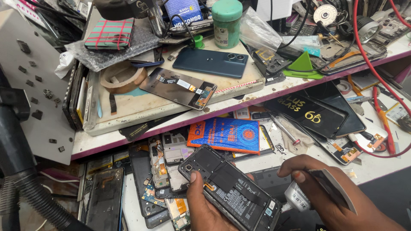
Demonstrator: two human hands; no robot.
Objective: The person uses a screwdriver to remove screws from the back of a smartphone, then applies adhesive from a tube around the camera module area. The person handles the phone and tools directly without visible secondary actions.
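My left hand (205,209) grips an opened black phone (231,190), back cover off, its battery and inner frame facing up, my thumb resting on its upper left part. My right hand (332,192) sits just to its right, holding a thin flat card-like piece (334,188) between the fingers and a small white tube (297,197) under the palm. Both hands hover low over the lower bench.
Several stripped phone bodies and boards (162,171) lie left of the phone, with a blue-orange packet (227,134) behind. The upper shelf carries a dark phone (209,62), a screen panel (177,87), a tape roll (122,77), a green jar (226,21). Red cables (376,72) hang right; a black hose (21,171) stands left.
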